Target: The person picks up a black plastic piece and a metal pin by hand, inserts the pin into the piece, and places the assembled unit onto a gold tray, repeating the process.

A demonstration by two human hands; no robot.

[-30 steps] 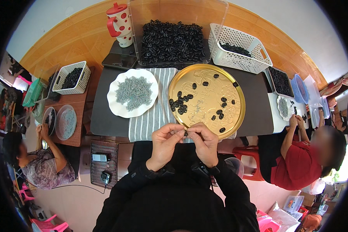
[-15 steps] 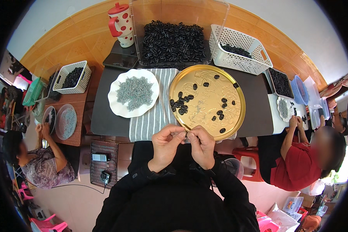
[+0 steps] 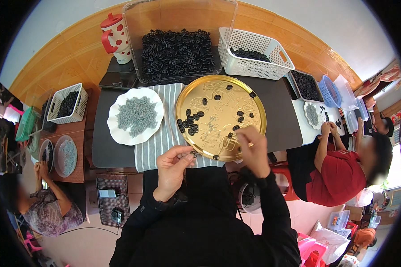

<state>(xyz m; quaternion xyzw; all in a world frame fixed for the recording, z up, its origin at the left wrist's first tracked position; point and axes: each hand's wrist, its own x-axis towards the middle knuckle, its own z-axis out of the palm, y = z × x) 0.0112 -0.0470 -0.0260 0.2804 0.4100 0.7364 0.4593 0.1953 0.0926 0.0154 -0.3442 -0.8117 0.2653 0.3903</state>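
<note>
My left hand (image 3: 170, 171) pinches a small black plastic piece (image 3: 193, 153) between thumb and forefinger, just off the near left rim of the tray. My right hand (image 3: 255, 153) is over the near right part of the round gold tray (image 3: 182, 91), its fingertips by a black oval piece (image 3: 236, 127). Motion smears those fingers, so I cannot tell whether they grip anything. Several similar black pieces lie on the tray, bunched in a cluster (image 3: 192, 121) at its left. Left of the tray, a scalloped white plate (image 3: 116, 133) holds a heap of small grey-green pieces (image 3: 138, 115).
Behind the tray stand a clear bin (image 3: 178, 55) of black pieces and a white perforated basket (image 3: 258, 69). A red-lidded mug (image 3: 120, 40) is at back left. A striped cloth (image 3: 149, 153) runs under plate and tray. People work at side tables, left and right.
My hands, together at the tray's near edge before, have come apart. The right one has moved right and over the tray; the left keeps a black piece. The whole view has shifted somewhat.
</note>
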